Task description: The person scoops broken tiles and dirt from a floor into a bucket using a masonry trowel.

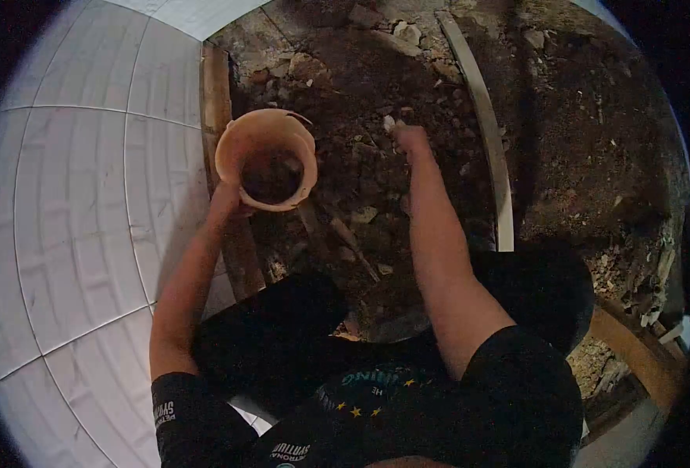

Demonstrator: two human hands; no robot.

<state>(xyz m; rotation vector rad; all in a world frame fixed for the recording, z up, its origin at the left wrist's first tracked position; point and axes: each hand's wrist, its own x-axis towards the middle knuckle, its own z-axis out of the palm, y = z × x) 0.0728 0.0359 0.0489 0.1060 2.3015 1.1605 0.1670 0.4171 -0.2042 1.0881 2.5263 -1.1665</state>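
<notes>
An orange-tan bucket (307, 175) with a ragged rim stands tilted at the left of the dug-out ground, dark soil or rubble showing inside it. My left hand (229, 201) is closed on the near left part of its rim. To the right of the bucket my right hand (412, 139) reaches over dark soil strewn with stones, its fingers pinched on a small pale piece (389, 123).
Pale tiles (80, 187) cover the left side, bordered by a wooden board (215, 93). A long wooden strip (481, 109) runs through the soil on the right. Rubble (407, 35) lies at the top, another board (634, 347) at lower right.
</notes>
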